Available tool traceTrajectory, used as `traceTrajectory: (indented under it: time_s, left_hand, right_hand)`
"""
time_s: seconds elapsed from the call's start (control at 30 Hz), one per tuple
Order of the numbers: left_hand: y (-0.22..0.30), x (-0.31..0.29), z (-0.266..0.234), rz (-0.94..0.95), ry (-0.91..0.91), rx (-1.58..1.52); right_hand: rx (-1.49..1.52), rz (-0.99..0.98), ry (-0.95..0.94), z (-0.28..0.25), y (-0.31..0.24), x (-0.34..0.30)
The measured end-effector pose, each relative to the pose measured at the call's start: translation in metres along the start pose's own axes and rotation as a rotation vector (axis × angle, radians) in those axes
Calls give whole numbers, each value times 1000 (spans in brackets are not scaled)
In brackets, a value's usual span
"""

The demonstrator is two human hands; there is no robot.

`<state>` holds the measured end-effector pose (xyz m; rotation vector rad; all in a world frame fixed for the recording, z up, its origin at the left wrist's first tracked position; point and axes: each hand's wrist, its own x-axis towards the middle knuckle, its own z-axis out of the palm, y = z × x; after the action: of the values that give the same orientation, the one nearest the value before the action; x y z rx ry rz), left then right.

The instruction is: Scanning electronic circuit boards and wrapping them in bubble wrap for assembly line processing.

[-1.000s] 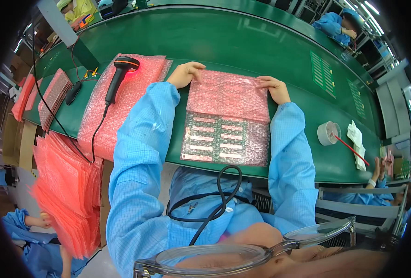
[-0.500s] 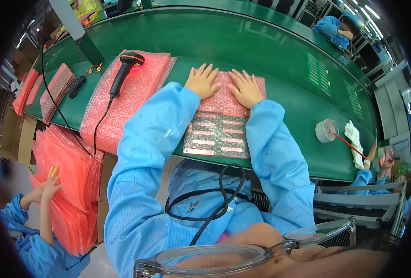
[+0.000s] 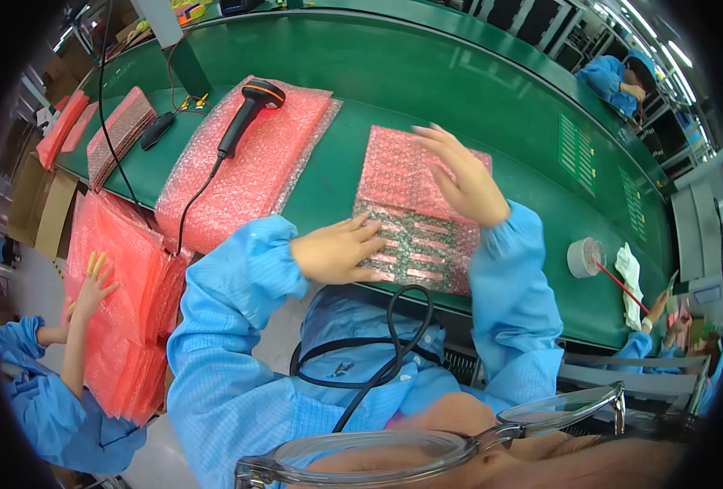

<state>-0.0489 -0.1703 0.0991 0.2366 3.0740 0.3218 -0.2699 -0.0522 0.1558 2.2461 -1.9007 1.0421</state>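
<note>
A flat bubble-wrap package lies on the green bench near its front edge. Its far half is pink bubble wrap; through the near half's clear bubbles show dark green strips with pale pink bars. My left hand is open, palm down, its fingertips at the package's near left part. Over the package's right side is my right hand, open, fingers pointing to the far left and tilted on edge. Whether that hand touches the wrap, I cannot tell. Neither hand grips anything.
To the left, a barcode scanner with a cable rests on a stack of pink bubble bags. A co-worker's hand touches more pink bags. At right are a clear tub, white cloth and green circuit boards.
My left hand has come back toward me from the pink half to the near left part. My right hand has lifted and turned on edge. The scanner's red glow is gone.
</note>
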Motion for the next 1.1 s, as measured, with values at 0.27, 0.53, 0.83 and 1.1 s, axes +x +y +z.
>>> traceTrajectory:
  time_s: [0.27, 0.53, 0.83, 1.1]
  left_hand:
    - [-49, -24, -68, -241, 512, 4]
    - [-173, -81, -32, -1284, 409, 240]
    - [-201, -109, -27, -1171, 659, 153]
    - [-146, -148, -123, -1028, 742, 576]
  right_hand:
    - [375, -899, 57, -25, -181, 25]
    - [281, -874, 64, -59, -161, -1]
    - [312, -908, 131, -66, -145, -5]
    - [545, -924, 18, -53, -161, 18]
